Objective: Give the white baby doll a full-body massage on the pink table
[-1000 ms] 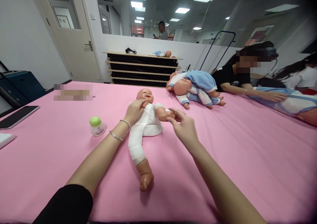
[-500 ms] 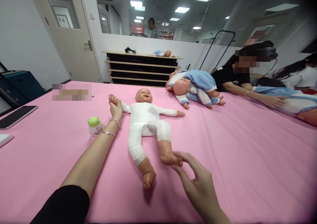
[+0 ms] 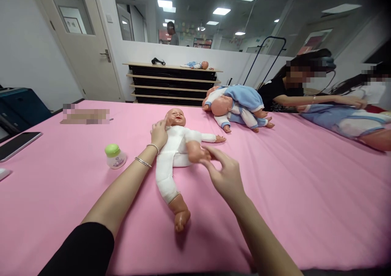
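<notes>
A baby doll [image 3: 165, 168] with a white cloth body lies on its back on the pink-covered table [image 3: 293, 211], head away from me. My left hand [image 3: 159, 134] is closed at the doll's shoulder, around its arm on that side; the doll's hand there is hidden. Between the thumb and fingers of my right hand [image 3: 226, 176] is the doll's foot [image 3: 198, 152], that leg bent up over the belly. The other leg lies stretched toward me. Left of my left forearm stands a small jar [image 3: 116, 158] with a green lid.
Several dolls in blue and white clothes [image 3: 241, 105] are heaped at the far edge. A phone [image 3: 20, 145] lies at the left. On the right, a person in black [image 3: 281, 99] handles another doll [image 3: 332, 119]. Behind is a low shelf [image 3: 174, 69].
My right hand has lifted the doll's foot up and inward, bending its leg over the belly. My left hand has moved inward from the doll's outstretched side to its shoulder.
</notes>
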`<state>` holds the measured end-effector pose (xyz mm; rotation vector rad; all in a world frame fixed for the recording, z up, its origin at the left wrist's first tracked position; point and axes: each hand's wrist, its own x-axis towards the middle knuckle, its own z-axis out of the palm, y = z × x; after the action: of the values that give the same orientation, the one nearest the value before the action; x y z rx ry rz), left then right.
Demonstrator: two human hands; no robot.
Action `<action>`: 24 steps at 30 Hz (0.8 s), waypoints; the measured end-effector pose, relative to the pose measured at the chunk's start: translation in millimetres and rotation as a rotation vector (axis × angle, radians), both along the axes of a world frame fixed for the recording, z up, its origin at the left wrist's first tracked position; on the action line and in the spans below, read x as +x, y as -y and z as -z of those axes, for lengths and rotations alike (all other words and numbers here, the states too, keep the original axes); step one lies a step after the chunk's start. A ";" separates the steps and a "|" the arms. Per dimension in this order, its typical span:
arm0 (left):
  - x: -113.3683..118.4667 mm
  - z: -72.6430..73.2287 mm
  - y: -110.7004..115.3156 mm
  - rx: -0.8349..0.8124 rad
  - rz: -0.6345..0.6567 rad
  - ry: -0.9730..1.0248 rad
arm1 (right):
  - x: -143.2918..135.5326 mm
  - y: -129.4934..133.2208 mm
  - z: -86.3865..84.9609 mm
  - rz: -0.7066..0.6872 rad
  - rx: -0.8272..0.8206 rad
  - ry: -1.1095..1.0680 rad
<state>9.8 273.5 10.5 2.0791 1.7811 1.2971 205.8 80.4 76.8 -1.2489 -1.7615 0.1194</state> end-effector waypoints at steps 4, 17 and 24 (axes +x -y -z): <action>11.1 -6.3 7.7 -0.024 0.075 -0.226 | -15.3 -60.6 6.5 -0.043 -0.059 -0.034; -31.4 44.9 -5.6 -0.048 -0.203 0.491 | 1.4 27.1 36.3 -0.090 -0.052 -0.043; -37.9 47.6 -12.3 -0.155 -0.354 0.710 | 13.5 110.0 98.4 -0.006 -0.262 -0.158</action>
<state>-28.1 285.8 -37.1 1.0358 1.8425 1.6358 219.3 -29.6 -21.6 -1.3800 -1.6495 0.4531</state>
